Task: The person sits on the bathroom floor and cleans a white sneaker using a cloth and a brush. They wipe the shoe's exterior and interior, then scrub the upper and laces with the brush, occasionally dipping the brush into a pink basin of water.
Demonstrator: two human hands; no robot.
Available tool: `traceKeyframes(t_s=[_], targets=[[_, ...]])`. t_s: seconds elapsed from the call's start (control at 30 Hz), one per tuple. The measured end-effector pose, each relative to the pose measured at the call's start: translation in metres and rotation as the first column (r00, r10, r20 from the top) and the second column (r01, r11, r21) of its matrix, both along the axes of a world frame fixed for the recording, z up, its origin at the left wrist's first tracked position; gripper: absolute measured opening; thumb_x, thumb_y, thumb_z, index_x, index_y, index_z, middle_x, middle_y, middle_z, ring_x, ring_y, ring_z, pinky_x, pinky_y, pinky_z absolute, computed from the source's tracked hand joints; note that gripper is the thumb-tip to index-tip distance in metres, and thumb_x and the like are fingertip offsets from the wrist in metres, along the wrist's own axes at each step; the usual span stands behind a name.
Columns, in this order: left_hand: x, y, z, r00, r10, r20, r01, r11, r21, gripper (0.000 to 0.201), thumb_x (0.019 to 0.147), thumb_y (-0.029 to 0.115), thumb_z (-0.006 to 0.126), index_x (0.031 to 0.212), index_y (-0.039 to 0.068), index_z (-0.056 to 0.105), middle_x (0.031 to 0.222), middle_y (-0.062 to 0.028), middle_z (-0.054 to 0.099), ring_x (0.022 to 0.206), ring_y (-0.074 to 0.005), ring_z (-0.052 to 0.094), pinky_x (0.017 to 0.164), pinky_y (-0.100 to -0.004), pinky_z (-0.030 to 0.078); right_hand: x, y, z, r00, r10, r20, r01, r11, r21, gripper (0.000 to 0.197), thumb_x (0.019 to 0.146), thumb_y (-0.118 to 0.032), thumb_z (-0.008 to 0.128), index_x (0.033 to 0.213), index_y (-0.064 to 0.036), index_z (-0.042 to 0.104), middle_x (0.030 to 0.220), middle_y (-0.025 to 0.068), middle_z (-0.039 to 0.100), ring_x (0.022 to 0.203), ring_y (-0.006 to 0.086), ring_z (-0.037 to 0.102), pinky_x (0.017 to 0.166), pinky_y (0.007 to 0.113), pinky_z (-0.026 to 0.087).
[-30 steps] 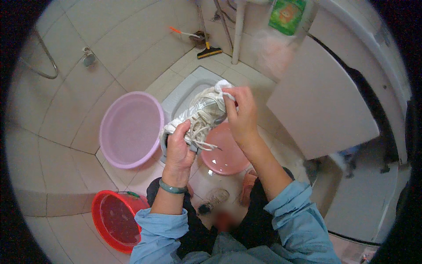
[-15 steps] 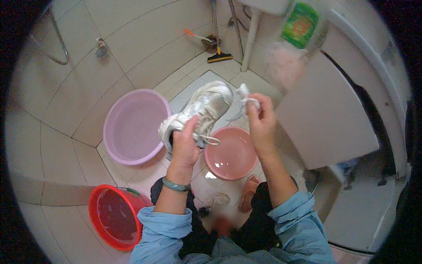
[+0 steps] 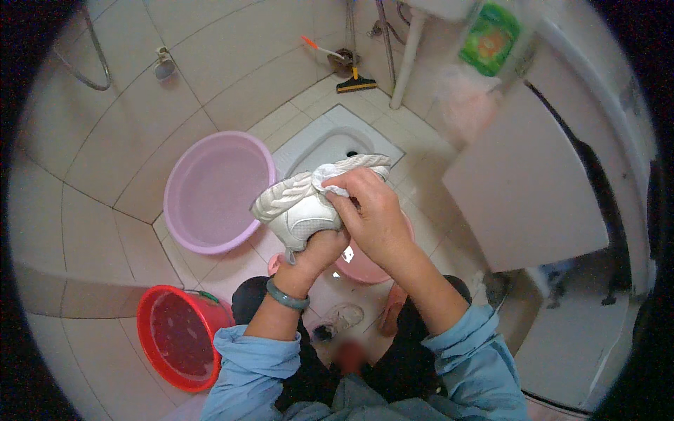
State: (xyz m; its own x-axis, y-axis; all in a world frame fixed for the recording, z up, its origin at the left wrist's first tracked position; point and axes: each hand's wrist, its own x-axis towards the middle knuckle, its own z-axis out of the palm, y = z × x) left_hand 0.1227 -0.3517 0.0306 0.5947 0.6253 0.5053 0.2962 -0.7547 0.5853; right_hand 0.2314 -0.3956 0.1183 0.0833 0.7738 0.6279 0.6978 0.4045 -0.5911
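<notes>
A white sneaker (image 3: pixel 300 212) is held up in front of me, turned so its ridged sole edge faces up and away. My left hand (image 3: pixel 324 251) grips it from below at the shoe's opening, its fingers hidden behind the upper. With pinched fingers, my right hand (image 3: pixel 374 209) presses a white cloth (image 3: pixel 327 174) against the sole's side edge. Under my right hand, partly covered by it, stands a pink basin (image 3: pixel 364 268) with water in it.
A lilac basin (image 3: pixel 170 203) stands at the left, and a red bucket (image 3: pixel 144 319) of dark liquid is nearer me. Beyond the shoe lies a white squat toilet (image 3: pixel 337 121). A floor squeegee (image 3: pixel 356 85) leans in the far corner. A pale cabinet panel (image 3: pixel 526 196) juts in at right.
The sneaker has been rolled over, from laces facing up to its sole edge on top. My right hand has come left, bringing the cloth onto the shoe.
</notes>
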Motion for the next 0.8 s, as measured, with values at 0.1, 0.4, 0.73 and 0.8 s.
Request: traceKeyframes(t_s=[0.1, 0.4, 0.73, 0.8], targets=[[-0.005, 0.001, 0.003, 0.998, 0.026, -0.049, -0.024, 0.999, 0.045, 0.035, 0.083, 0.017, 0.052, 0.116, 0.006, 0.049, 0.116, -0.014, 0.05, 0.11, -0.032, 0.046, 0.095, -0.0399, 0.033, 0.006, 0.001, -0.008, 0.997, -0.036, -0.062, 0.037, 0.999, 0.019, 0.015, 0.077, -0.008, 0.058, 0.091, -0.0038, 0.058, 0.084, 0.0118, 0.054, 0.076, 0.0277, 0.054, 0.069, 0.034, 0.044], [-0.016, 0.001, 0.051, 0.941, 0.119, 0.316, 0.07, 0.846, -0.528, 0.02, 0.085, 0.007, 0.049, 0.102, -0.002, 0.056, 0.099, -0.0108, 0.059, 0.093, -0.0217, 0.055, 0.082, -0.0315, 0.041, 0.115, -0.008, -0.031, 0.453, -0.216, -0.865, -0.166, 0.933, -0.32, 0.023, 0.087, -0.016, 0.05, 0.108, -0.0071, 0.053, 0.1, 0.0041, 0.057, 0.085, 0.0146, 0.055, 0.071, 0.031, 0.047], [0.001, -0.002, 0.04, 0.958, -0.025, 0.286, 0.201, 0.77, -0.605, 0.034, 0.083, 0.019, 0.054, 0.11, -0.001, 0.052, 0.107, -0.013, 0.055, 0.1, -0.024, 0.051, 0.088, -0.0328, 0.038, 0.09, -0.014, -0.021, -0.059, 0.072, -0.996, -0.512, 0.854, 0.092, 0.03, 0.09, -0.016, 0.044, 0.118, -0.0064, 0.045, 0.105, 0.0057, 0.054, 0.091, 0.0173, 0.055, 0.075, 0.03, 0.048], [0.001, -0.002, 0.046, 0.956, -0.153, 0.251, 0.269, 0.796, -0.541, 0.038, 0.083, 0.022, 0.053, 0.113, -0.001, 0.049, 0.115, -0.0148, 0.05, 0.106, -0.0253, 0.047, 0.092, -0.0332, 0.036, 0.088, -0.013, -0.024, 0.136, 0.008, -0.991, -0.491, 0.869, -0.06, 0.028, 0.089, -0.016, 0.047, 0.114, -0.006, 0.048, 0.1, 0.0052, 0.055, 0.085, 0.0169, 0.055, 0.072, 0.029, 0.047]])
